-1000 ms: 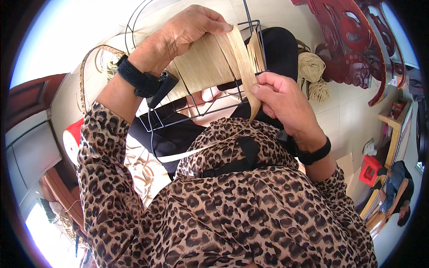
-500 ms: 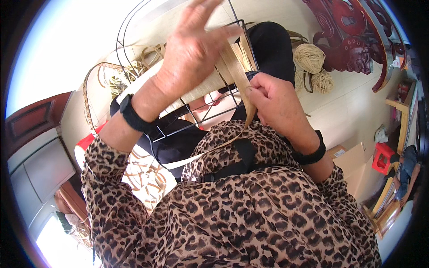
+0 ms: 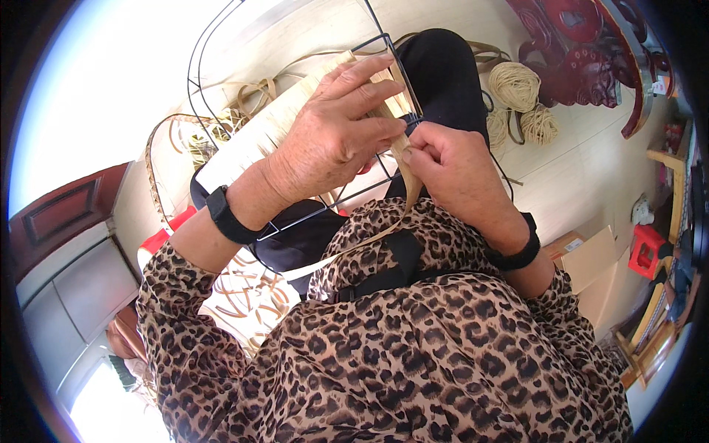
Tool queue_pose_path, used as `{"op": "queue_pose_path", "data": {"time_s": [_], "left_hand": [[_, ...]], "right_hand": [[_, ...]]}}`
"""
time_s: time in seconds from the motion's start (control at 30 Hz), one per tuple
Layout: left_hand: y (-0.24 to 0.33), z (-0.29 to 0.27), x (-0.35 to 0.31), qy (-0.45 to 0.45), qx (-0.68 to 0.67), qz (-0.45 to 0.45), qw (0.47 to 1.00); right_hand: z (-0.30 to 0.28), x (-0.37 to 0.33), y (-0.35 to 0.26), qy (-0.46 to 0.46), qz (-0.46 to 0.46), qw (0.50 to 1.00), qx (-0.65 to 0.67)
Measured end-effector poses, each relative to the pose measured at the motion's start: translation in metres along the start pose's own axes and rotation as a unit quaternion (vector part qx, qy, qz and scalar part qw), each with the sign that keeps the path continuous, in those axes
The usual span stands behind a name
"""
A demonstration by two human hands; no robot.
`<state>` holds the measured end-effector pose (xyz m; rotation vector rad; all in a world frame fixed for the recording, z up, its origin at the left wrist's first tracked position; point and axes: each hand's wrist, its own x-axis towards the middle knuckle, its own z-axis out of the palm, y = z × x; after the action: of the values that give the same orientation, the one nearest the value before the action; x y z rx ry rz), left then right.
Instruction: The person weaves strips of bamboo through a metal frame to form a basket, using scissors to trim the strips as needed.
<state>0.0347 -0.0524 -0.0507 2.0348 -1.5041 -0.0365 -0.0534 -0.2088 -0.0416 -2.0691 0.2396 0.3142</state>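
Observation:
A black wire frame [image 3: 319,210] rests across my lap, partly wrapped with pale straw-coloured strips [image 3: 299,94]. My left hand [image 3: 332,129] lies over the wrapped strips near the frame's right end, its fingers stretched out and slightly apart; its thumb is hidden. Close beside those fingertips, my right hand [image 3: 459,173] is closed, pinching a flat tan strip [image 3: 413,184] between thumb and forefinger. The strip's loose length runs down from the pinch and curves left across my lap.
Balls of cream cord [image 3: 515,86] lie on the floor beyond my right knee. A carved dark-red wooden piece [image 3: 580,55] stands at the far right. Loose strips [image 3: 247,295] are heaped at the lower left. An open cardboard box [image 3: 591,258] and a red stool [image 3: 645,251] are at the right.
My left hand has come down from a raised, blurred position onto the wrapped strips. The right hand keeps its pinch on the tan strip in nearly the same place.

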Motion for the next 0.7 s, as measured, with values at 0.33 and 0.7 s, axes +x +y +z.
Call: {"op": "queue_pose_path", "data": {"time_s": [0.33, 0.7], "left_hand": [[0.000, 0.005, 0.004, 0.060, 0.048, -0.243, 0.967], [0.006, 0.004, 0.007, -0.003, 0.121, -0.239, 0.963]], "right_hand": [[0.002, 0.006, 0.000, 0.009, -0.067, 0.995, -0.080], [-0.008, 0.012, 0.002, -0.002, -0.075, 0.987, -0.142]]}}
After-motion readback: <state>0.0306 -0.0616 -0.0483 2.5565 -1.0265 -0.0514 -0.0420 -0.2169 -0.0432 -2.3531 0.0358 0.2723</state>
